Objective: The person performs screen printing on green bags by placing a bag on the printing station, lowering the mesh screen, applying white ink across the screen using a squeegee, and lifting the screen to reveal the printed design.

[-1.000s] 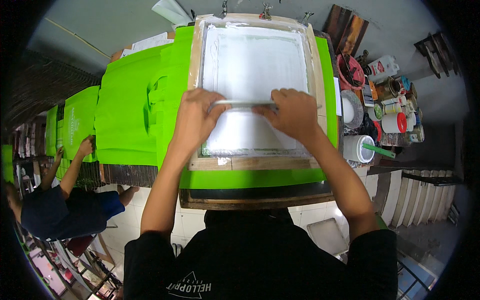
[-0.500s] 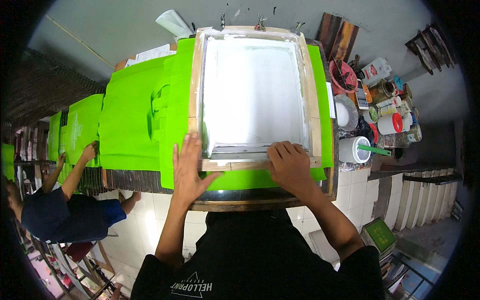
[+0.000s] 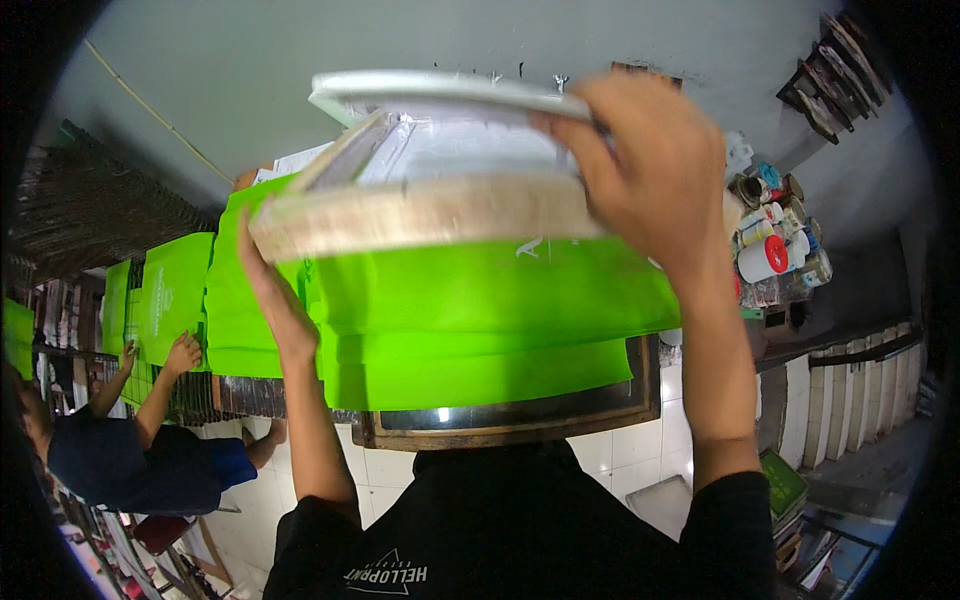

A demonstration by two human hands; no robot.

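A wooden screen-printing frame (image 3: 430, 215) is tilted up over the table, its near rail raised and blurred. My left hand (image 3: 283, 305) holds its near left corner, fingers partly hidden. My right hand (image 3: 655, 165) is high at the frame's right end, closed round a long pale bar that looks like a squeegee (image 3: 450, 85). The squeegee spans above the white mesh (image 3: 460, 145); my hand hides its right end. Below lies a bright green fabric bag (image 3: 480, 310), with a small white mark showing just under the rail.
More green bags (image 3: 180, 290) spread leftward, where another person (image 3: 140, 440) reaches toward them with both hands. The table's dark edge (image 3: 510, 425) runs in front of me. Jars and tubs (image 3: 765, 258) crowd the right side. Metal clips (image 3: 560, 82) show beyond the frame.
The frame has come up off the green bag and tilts. Both hands have risen with it, the right one highest. The squeegee, earlier along the frame's near inner edge, is now raised.
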